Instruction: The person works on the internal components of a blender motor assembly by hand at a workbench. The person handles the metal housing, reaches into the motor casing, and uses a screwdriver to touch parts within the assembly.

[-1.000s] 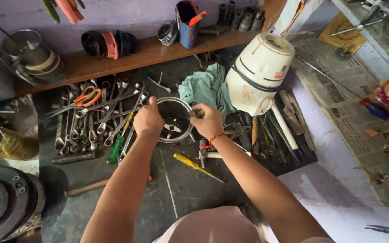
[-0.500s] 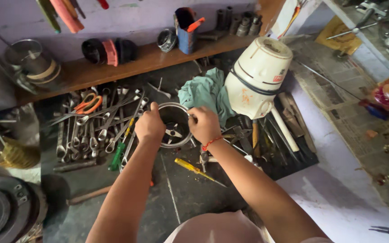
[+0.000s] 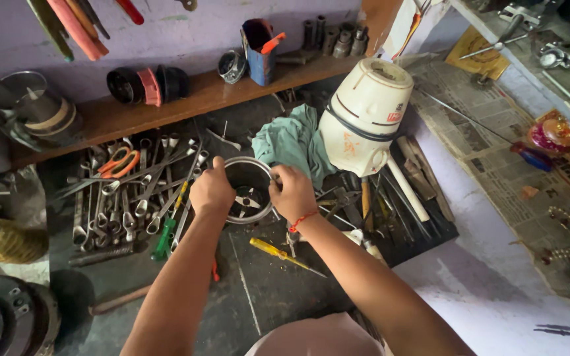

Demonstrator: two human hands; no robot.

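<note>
— What are the fingers doing?

— The left hand (image 3: pixel 211 191) is curled shut on the near-left rim of a round steel jar (image 3: pixel 249 189); the right hand (image 3: pixel 293 192) pinches the rim on the opposite side, a red thread at its wrist.

— What's in the jar?

— A bladed metal cross at the bottom, nothing else that I can make out. The jar is shiny, round, and stands mouth up, its long axis running straight toward the camera.

— Where does it sit?

— About mid-counter, on the dark counter (image 3: pixel 265 296), towards the back edge below the wooden shelf (image 3: pixel 186 99).

— Around it?

— Just behind lies a crumpled teal cloth (image 3: pixel 291 142), and right of that a cream plastic mixer base (image 3: pixel 363 118), rounded and tipped on its side. Left of the hands a spread of grey steel spanners (image 3: pixel 123 204), with orange-handled pliers (image 3: pixel 119 162) among them. A yellow-handled screwdriver (image 3: pixel 278 252) lies near the right wrist, pointing towards the right front. On the shelf a blue cup (image 3: pixel 256 43) holds an orange-handled tool.
</note>
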